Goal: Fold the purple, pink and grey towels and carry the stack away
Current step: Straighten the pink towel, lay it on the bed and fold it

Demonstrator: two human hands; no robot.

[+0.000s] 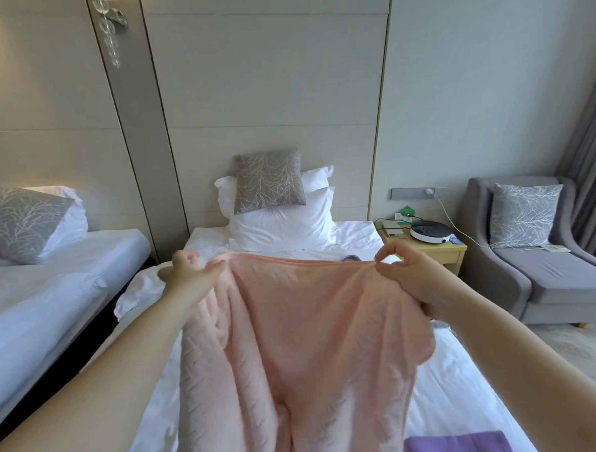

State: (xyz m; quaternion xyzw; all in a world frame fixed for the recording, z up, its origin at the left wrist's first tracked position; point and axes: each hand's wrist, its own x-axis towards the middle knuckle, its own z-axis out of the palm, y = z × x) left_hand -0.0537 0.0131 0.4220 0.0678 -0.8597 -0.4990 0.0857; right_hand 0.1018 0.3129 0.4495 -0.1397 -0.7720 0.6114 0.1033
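Fingers (213, 268) of the left hand (187, 275) and of the right hand (410, 279) were curled in pinches above the white bed (464, 389). Between them hung the pink towel (311, 343), held by its top edge and draping down toward the person. A purple towel (456, 445) lay flat at the near right. A grey scrap (350, 257) peeked behind the pink edge.

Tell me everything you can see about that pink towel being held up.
The pink towel is pale salmon, soft and fluffy-looking, with a raised zigzag texture. It is unfolded and held up over the white bed. Its top edge is stretched between the left hand and the right hand, each gripping near a top corner. The rest hangs in loose vertical folds, and its lower end runs out of view. A purple towel lies at its lower right.
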